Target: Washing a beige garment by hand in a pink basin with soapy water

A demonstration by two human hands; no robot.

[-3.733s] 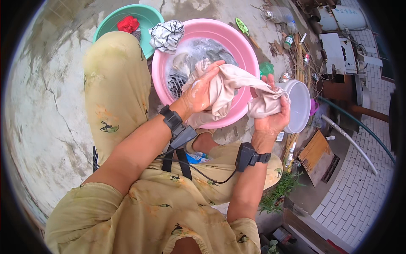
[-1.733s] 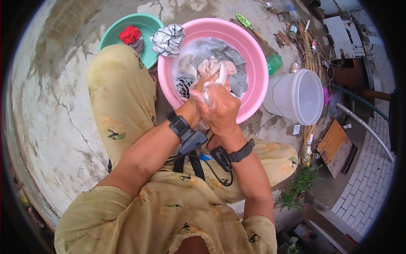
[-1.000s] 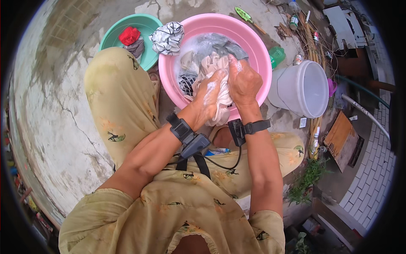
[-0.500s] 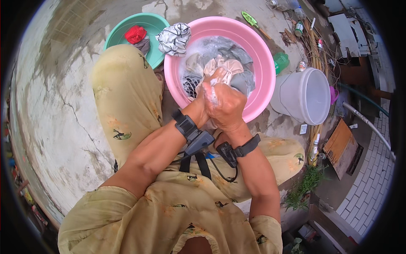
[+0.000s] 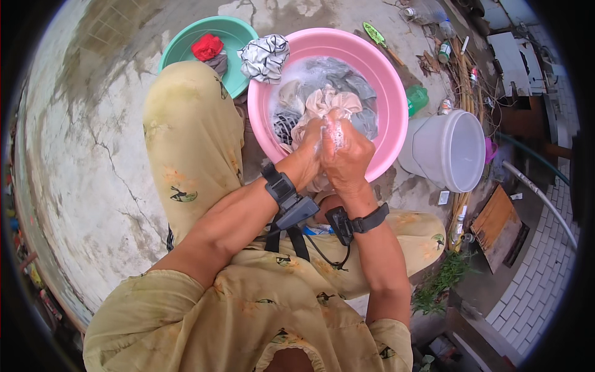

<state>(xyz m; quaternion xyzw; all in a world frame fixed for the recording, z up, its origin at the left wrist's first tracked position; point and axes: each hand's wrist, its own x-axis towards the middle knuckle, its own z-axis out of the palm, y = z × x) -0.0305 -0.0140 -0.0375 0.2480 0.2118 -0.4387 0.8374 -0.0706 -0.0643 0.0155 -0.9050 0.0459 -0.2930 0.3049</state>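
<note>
Both my hands are closed, pressed together over the near side of a pink tub (image 5: 392,93). My left hand (image 5: 310,149) and my right hand (image 5: 348,152) grip a pale pink cloth garment (image 5: 331,101), whose bunched folds spread out beyond the knuckles. Suds coat my fingers and hide part of the grip. Grey cloth (image 5: 356,88) lies in the foamy water around it. A black-and-white striped cloth (image 5: 285,126) sits at the tub's left side. Over the upper left rim hangs a crumpled white cloth with dark lines (image 5: 264,59).
A green basin (image 5: 238,38) with a red cloth (image 5: 207,47) stands at the far left. To the right are a white bucket (image 5: 427,149) lying tilted, a green plastic bottle (image 5: 416,99), a green brush (image 5: 374,33) and a wooden board (image 5: 494,220). My bent knees flank the tub.
My closed hands have shifted slightly right and rotated against each other. The pink garment's folds are bunched differently beyond them. The whole view has shifted a little.
</note>
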